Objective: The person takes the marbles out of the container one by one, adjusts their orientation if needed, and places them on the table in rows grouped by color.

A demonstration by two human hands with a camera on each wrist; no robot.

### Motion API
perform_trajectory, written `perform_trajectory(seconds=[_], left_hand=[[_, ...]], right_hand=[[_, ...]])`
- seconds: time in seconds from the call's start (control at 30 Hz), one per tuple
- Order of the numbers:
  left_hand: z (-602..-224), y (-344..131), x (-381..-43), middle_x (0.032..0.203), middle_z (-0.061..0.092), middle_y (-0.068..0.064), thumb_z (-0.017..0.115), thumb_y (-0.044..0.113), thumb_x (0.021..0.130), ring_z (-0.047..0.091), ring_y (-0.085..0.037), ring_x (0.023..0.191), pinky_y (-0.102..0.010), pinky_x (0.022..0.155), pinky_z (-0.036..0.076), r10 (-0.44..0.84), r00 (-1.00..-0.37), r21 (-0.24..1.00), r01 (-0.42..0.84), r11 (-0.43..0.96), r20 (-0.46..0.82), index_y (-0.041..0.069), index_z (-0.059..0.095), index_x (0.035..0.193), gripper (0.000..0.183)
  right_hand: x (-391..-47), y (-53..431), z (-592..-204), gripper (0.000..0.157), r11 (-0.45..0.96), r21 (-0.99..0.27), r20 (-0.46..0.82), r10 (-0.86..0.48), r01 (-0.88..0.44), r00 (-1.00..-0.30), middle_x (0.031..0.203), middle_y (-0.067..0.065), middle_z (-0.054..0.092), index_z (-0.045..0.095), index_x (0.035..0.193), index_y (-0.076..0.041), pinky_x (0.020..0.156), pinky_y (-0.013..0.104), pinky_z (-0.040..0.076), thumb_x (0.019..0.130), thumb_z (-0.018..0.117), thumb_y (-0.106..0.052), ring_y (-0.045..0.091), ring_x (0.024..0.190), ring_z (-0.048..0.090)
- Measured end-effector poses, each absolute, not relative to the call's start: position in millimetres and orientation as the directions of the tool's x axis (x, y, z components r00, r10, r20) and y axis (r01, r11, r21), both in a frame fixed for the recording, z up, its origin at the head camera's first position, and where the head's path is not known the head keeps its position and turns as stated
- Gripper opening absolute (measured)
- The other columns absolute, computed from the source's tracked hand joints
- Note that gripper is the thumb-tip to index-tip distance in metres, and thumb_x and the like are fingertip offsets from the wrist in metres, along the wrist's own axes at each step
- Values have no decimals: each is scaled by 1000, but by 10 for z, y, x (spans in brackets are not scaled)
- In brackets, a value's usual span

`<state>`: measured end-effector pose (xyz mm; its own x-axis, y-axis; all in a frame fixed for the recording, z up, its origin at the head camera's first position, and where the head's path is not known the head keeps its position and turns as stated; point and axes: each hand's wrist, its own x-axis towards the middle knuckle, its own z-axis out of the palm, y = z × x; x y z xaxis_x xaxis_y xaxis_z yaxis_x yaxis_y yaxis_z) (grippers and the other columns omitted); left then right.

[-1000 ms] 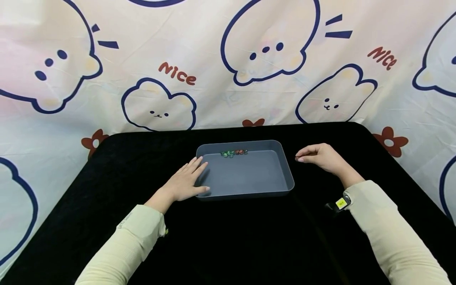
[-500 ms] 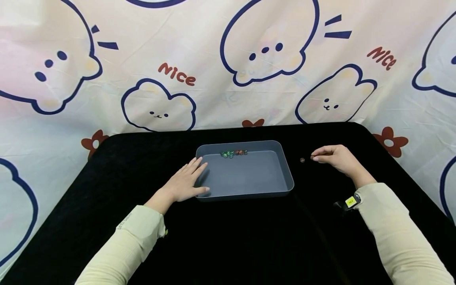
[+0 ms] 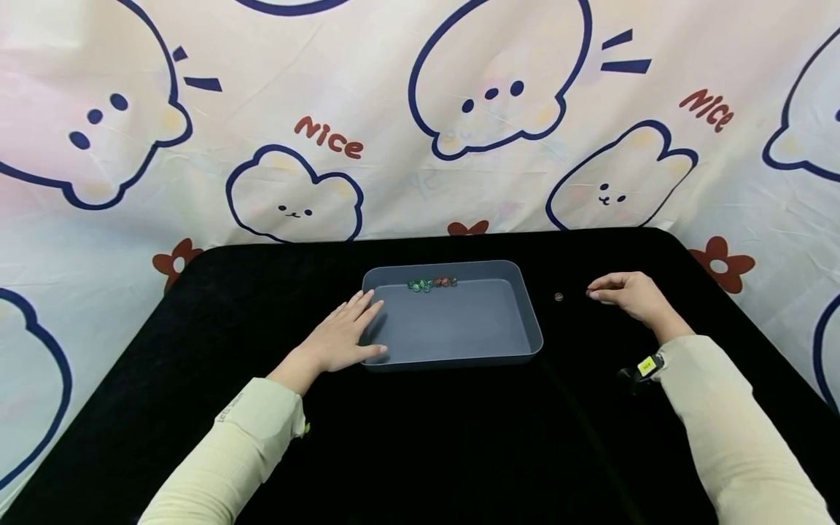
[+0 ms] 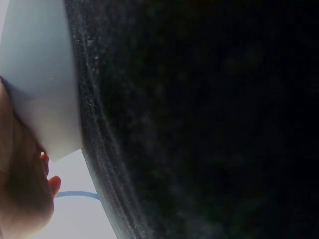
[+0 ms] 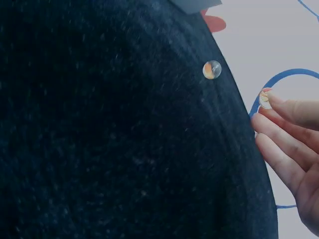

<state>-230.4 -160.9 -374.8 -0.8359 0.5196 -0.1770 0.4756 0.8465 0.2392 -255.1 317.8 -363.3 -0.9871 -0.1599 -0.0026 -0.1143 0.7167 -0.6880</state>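
Observation:
My left hand (image 3: 341, 334) rests with straight fingers on the left rim of a shallow grey-blue tray (image 3: 459, 321); the left wrist view shows part of that hand (image 4: 25, 184) against the tray's wall (image 4: 45, 84). Inside the tray, several green marbles (image 3: 421, 285) and a few reddish marbles (image 3: 445, 281) lie along the far wall. To the tray's right, my right hand (image 3: 630, 295) pinches a clear marble (image 5: 265, 98) with orange and red colour between thumb and finger. Between that hand and the tray, another clear marble with an orange streak (image 5: 212, 69) lies on the black cloth.
Black cloth (image 3: 420, 437) covers the table under everything. Behind and beside it hangs a pale curtain (image 3: 394, 197) with cartoon outlines. A device with a yellow label (image 3: 648, 366) is strapped to my right wrist.
My right hand has moved right, away from the tray. A marble now shows on the cloth where the fingertips were. The left hand and the tray have stayed in place.

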Motion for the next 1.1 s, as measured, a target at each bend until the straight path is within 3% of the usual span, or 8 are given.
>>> perform_trajectory(seconds=[0.4,0.8,1.1], left_hand=[[-3727,-1598,-2302,144,3,-8,41,57,82,-4,-22,129,-42,102,6,520,-834,247,473,846,-184,13,14,140,77],[-3741,-1599,-2300,144,2,-7,41,57,82,-5,-22,129,-42,102,5,517,-835,251,468,847,-189,14,13,140,77],[-3753,-1605,-2310,144,2,-6,40,58,81,-5,-21,129,-42,102,5,512,-839,246,465,851,-184,15,13,140,78]], right_hand=[[-2677,3189,-3755,23,757,-646,-28,-150,-97,-988,84,7,64,64,93,3,57,24,43,80,62,-16,8,65,54],[-2739,3132,-3743,16,837,-532,27,-135,-129,-990,79,8,64,64,87,0,68,40,39,79,61,-14,23,73,54],[-2742,3130,-3784,15,844,-515,62,-137,-149,-989,80,11,64,65,86,0,71,43,37,79,62,-12,26,76,54]])
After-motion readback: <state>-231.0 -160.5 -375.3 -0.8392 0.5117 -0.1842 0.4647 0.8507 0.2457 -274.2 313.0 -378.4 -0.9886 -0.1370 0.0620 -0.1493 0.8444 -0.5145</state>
